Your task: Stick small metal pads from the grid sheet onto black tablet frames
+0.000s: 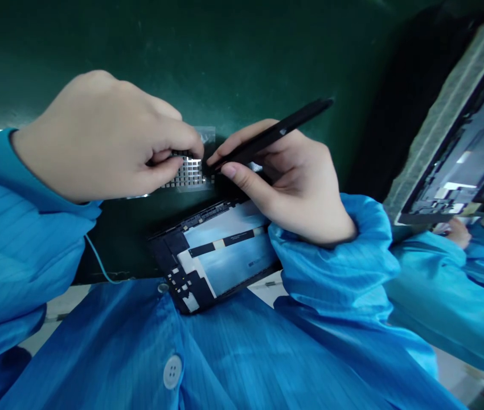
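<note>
My left hand (114,142) is closed, with thumb and index finger pinched at a clear sheet of small silvery rectangular pieces (191,171). Part of that sheet is hidden under the fingers. In my right hand (293,182) is a pair of black tweezers (282,128), held like a pen and slanting down to the left. Its tip is close to the sheet's right edge and partly covered by my fingers. Below both hands lies an opened phone or tablet body (225,250), tilted, with a silvery-blue inner area, a dark ribbon cable and small white patches.
A dark green work surface (242,62) spreads behind my hands. At the right, a grey-edged tray (442,108) holds other device bodies. A co-worker's hand (459,233) and blue sleeves are beyond it. A thin light-blue cord (99,261) hangs by my left sleeve.
</note>
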A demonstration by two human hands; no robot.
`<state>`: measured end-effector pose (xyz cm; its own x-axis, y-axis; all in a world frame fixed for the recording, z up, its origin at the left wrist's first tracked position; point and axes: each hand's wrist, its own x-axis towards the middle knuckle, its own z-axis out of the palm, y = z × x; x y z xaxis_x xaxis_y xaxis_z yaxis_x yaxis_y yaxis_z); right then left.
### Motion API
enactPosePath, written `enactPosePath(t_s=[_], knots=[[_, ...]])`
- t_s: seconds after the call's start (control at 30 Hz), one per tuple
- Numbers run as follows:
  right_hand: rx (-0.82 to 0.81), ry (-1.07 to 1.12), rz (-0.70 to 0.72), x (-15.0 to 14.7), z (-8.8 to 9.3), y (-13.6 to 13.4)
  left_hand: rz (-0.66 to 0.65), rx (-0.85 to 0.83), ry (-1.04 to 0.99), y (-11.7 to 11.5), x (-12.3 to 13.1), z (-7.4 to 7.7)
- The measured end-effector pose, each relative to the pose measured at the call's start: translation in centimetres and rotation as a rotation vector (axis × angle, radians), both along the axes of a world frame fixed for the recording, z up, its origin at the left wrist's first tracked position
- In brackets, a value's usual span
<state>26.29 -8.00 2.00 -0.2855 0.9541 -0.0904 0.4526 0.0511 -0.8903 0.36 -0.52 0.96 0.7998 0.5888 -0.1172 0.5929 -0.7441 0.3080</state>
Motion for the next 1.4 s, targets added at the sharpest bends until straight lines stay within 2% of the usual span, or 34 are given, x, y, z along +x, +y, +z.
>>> enactPosePath(t_s=[0.07,0.27,0.33,0.4,0.53,0.6,0.67,0.8,0.93,1.03,1.13,1.2,1.27,1.33,1.4], knots=[[-0.005,-0.001,-0.014,-0.1,0.0,0.0,0.014,-0.022,0.014,0.1,0.1,0.1],[0.059,-0.097,0.099,0.2,0.2,0.5,0.017,-0.036,0.019,-0.1,-0.1,0.2],[0.049,-0.042,0.061,0.5,0.2,0.0,0.011,-0.032,-0.023,-0.1,-0.2,0.1],[0.093,0.072,-0.091,0.9,0.0,-1.4,0.009,-0.055,-0.084,0.0,-0.3,-0.1],[0.326,0.194,-0.575,0.9,-1.2,-5.6,0.023,-0.119,-0.142,0.3,-0.4,-0.7],[0.371,0.150,-0.700,0.4,-2.0,-7.3,0.040,-0.126,-0.122,0.4,-0.6,-0.9],[0.376,0.115,-0.717,0.0,-2.6,-8.0,0.041,-0.113,-0.132,0.4,-0.7,-1.1],[0.372,0.102,-0.656,-0.2,-3.0,-7.9,0.037,-0.076,-0.193,0.4,-1.0,-1.3],[0.373,0.065,-0.606,0.1,-2.9,-8.1,0.083,-0.131,-0.170,0.5,-1.0,-1.4],[0.418,-0.080,-0.552,0.3,-2.1,-8.5,0.085,-0.134,-0.172,0.5,-1.0,-1.5],[0.379,-0.158,-0.483,0.6,-0.4,-7.3,0.053,-0.083,-0.144,0.5,-0.8,-1.4],[0.284,-0.134,-0.354,0.8,0.6,-5.5,0.035,-0.056,-0.112,0.5,-0.7,-1.2],[0.192,-0.109,-0.121,0.8,1.1,-3.2,0.025,-0.051,-0.088,0.6,-0.6,-1.0],[0.146,-0.103,0.086,0.7,1.0,-1.3,0.018,-0.070,-0.093,0.7,-0.5,-0.9],[0.134,-0.107,0.188,0.5,0.6,-0.2,0.018,-0.107,-0.104,0.8,-0.4,-0.8]])
